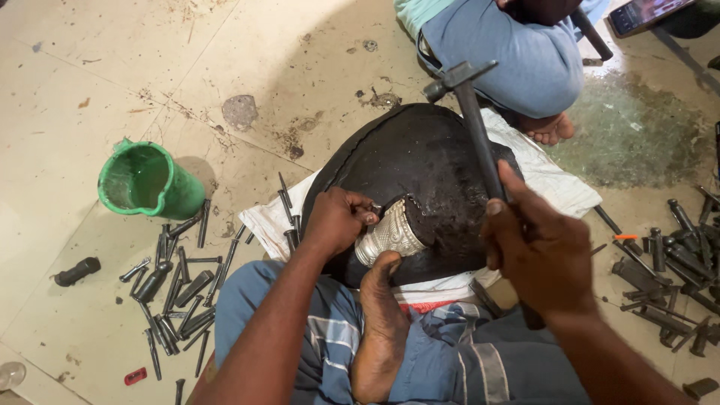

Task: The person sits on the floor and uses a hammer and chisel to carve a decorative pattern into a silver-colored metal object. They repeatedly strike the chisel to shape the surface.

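My right hand grips the dark handle of a hammer, its metal head raised above a black rounded block. My left hand pinches a small punch tool against an embossed silver piece that rests on the block's near edge. My bare foot presses up against the silver piece from below. The block sits on a white cloth on the tiled floor.
A green plastic jug stands at the left. Several dark metal punches lie scattered left of my knee, and more punches at the right. Another person's knee and foot are at the top, with a phone nearby.
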